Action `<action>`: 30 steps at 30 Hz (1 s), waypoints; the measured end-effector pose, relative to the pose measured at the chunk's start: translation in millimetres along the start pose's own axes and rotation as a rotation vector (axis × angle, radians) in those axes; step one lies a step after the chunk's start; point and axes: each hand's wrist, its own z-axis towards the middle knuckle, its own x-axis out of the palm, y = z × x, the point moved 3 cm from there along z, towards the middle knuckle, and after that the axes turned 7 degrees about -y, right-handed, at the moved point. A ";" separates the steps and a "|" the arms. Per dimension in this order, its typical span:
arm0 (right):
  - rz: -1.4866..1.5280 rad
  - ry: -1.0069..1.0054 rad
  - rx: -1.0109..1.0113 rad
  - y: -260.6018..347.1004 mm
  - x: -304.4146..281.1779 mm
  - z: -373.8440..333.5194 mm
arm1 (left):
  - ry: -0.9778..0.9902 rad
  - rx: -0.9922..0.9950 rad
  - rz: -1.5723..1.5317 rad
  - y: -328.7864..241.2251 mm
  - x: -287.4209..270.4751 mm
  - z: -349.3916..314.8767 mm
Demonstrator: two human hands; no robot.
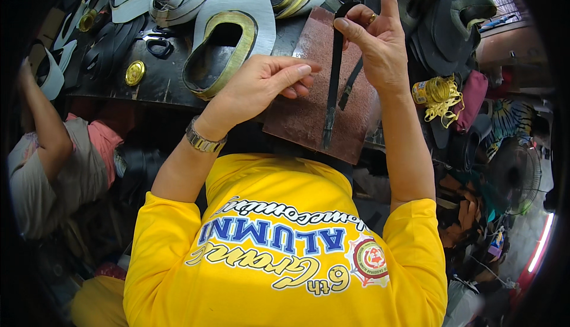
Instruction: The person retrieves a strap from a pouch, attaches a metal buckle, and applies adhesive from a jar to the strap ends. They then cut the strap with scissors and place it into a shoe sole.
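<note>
My right hand (380, 51) pinches a narrow black strap (334, 83) between thumb and forefinger near its top, with one finger stretched upward. The strap hangs over a reddish-brown rough board (291, 116), and its lower end looks greyish. A shorter dark strip (351, 86) shows beside it, below my right palm; whether the two are one piece I cannot tell. To the left of the strap, my left hand (267, 86) is closed, thumb against curled fingers. Whatever it may hold is hidden. Its fingertips are over the board, apart from the long strap.
Grey-white pieces with yellow-edged openings (252, 30) lie on the dark worktable (169, 92). A round gold tin (135, 73) stands left, near black loops (159, 47). Yellow cord (439, 92) and black stacked pieces (448, 36) are right. Another person's arm (44, 113) reaches in left.
</note>
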 end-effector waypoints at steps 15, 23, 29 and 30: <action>-0.019 -0.056 -0.040 -1.3 14.0 -21.8 | 0.077 -0.096 -0.129 5.2 19.5 -6.3; -0.029 -0.141 -0.142 33.9 5.9 -77.6 | 0.025 0.504 -0.416 4.6 0.8 -14.5; -0.087 -0.229 -0.210 37.7 1.4 -111.0 | -0.033 0.901 0.166 -4.9 -5.2 -34.4; -0.081 -0.232 -0.219 38.0 -0.1 -113.4 | -0.065 0.919 0.180 -5.5 -2.4 -36.7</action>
